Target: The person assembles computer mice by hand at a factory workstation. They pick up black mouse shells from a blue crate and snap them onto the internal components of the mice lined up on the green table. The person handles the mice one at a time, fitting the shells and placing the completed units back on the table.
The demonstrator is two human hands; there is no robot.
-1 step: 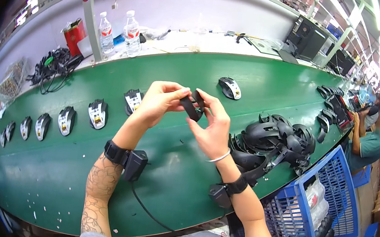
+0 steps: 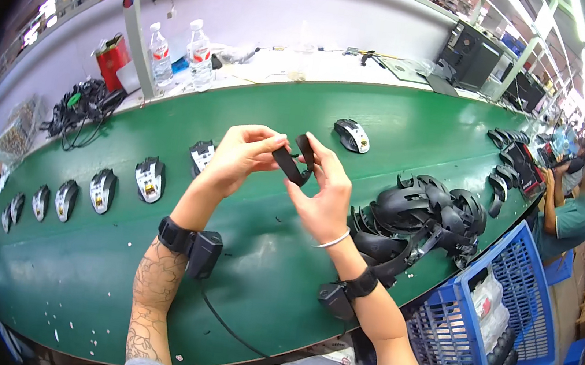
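Above the green bench, both my hands grip one curved black plastic piece [image 2: 290, 167], shaped like a bent strip or mouse shell part. My left hand [image 2: 242, 159] pinches its left end between thumb and fingers. On the other side, my right hand [image 2: 325, 190] holds the piece by its right arm and lower edge. A white-and-black computer mouse [image 2: 201, 156] without its top cover lies partly behind my left hand. Farther off sits another such mouse [image 2: 352, 136]. To the right of my right hand is a heap of black plastic shells [image 2: 421, 218].
Several uncovered mice stand in a row on the green bench [image 2: 103, 276], among them one mouse [image 2: 150, 179]. A blue crate [image 2: 447, 328] is at the lower right. Bottles [image 2: 200, 56] and cables [image 2: 84, 111] lie behind. A person [image 2: 573, 208] works at the far right.
Both hands and the black piece appear slightly farther left. The grip is the same, and the mice and heap have not been disturbed.
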